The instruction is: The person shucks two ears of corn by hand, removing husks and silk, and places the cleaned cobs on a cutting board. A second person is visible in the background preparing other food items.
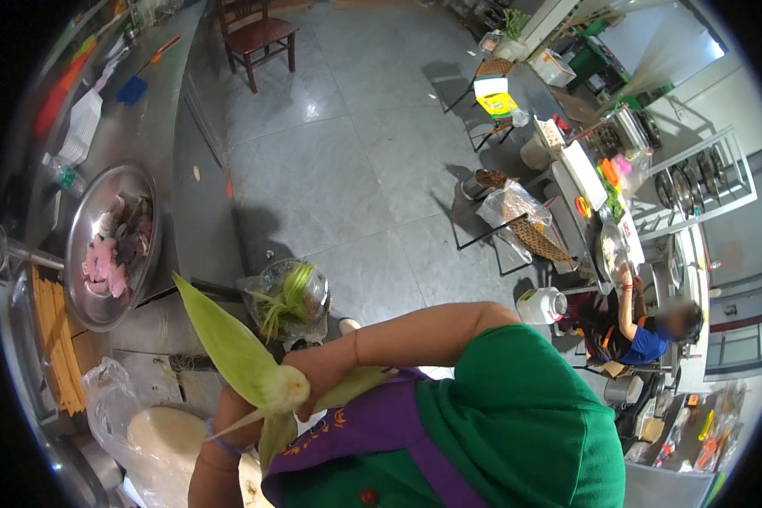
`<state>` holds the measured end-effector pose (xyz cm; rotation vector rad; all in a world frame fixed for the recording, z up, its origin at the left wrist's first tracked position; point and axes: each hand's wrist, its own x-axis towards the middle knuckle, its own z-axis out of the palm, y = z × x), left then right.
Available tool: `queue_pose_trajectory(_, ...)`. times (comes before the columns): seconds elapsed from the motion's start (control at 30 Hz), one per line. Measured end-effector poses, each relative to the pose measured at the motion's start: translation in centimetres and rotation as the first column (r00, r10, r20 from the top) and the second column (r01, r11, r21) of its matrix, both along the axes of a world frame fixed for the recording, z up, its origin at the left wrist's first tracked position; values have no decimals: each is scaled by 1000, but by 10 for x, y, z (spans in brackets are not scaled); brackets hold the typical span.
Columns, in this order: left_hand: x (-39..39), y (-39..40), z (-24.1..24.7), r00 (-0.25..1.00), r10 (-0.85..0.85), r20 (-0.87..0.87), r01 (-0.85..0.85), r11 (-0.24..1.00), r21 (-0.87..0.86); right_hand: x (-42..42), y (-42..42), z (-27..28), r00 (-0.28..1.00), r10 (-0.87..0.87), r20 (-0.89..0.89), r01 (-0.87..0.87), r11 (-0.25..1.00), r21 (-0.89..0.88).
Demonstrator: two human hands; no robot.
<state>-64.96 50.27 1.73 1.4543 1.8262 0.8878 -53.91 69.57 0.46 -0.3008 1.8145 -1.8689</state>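
An ear of corn in green husk (pixel 235 349) is in front of my purple apron, its pale cut stem end facing the camera. My left hand (pixel 233 416), with a pale band at the wrist, grips it from the lower left, partly hidden by the leaves. On the other side, my right hand (pixel 311 376) closes on the husk near the stem. Some husk leaves hang loose below and to the right. Past my hands, a clear plastic bag (pixel 317 311) holds stripped green husks (pixel 286 301).
On the steel counter (pixel 155 120) stands a metal basin (pixel 143 298) of raw fish pieces, by a plastic bottle (pixel 63 174). A plastic-wrapped pale round block (pixel 165 435) lies lower left. A co-worker (pixel 648 343) sits at a table on the right. Chairs (pixel 260 38) stand on the tiled floor.
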Motion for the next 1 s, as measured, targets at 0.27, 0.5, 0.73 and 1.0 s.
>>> queue_pose_trajectory(0.27, -24, -18, 80, 958, -285, 34, 281, 907, -314, 6, 44, 97, 859, 496, 128, -488, 716, 498)
queue_pose_trajectory(0.5, -23, -117, 46, 982, 105, -159, -190, 604, -774, 31, 158, 52, 890, -409, 201, 174, 713, 679)
queue_pose_trajectory(0.73, -16, -64, -26, 901, 419, 110, -398, 902, -170, -53, 88, -258, 768, -588, 253, 369, 729, 577)
queue_pose_trajectory(1.0, -42, -26, -28, 962, 262, -74, -269, 870, -412, -104, 43, -220, 839, -226, 494, 345, 924, -163)
